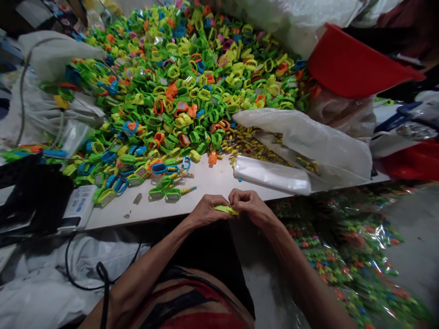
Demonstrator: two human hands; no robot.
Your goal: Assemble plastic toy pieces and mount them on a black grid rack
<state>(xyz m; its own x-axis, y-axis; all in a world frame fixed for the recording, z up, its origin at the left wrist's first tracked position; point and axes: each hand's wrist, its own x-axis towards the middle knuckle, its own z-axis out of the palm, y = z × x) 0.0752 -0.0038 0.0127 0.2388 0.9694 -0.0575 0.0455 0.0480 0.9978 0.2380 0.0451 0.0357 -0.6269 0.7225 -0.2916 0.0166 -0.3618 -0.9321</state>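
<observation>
My left hand (206, 209) and my right hand (249, 204) meet at the near edge of the white table (212, 185). Both are closed in a pinch on one small yellow-green plastic piece (226, 209) held between them. Just beyond my fingers lie two green ring-shaped toys with striped sticks (171, 193). Behind them rises a big heap of several green, yellow, orange and blue plastic ring toys (181, 87).
A stack of clear plastic bags (270, 176) lies right of my hands, beside a white bag spilling small yellow sticks (247, 144). A red tub (350, 64) stands at the back right. A black device with cables (30, 192) sits left. Bagged toys (346, 260) cover the floor right.
</observation>
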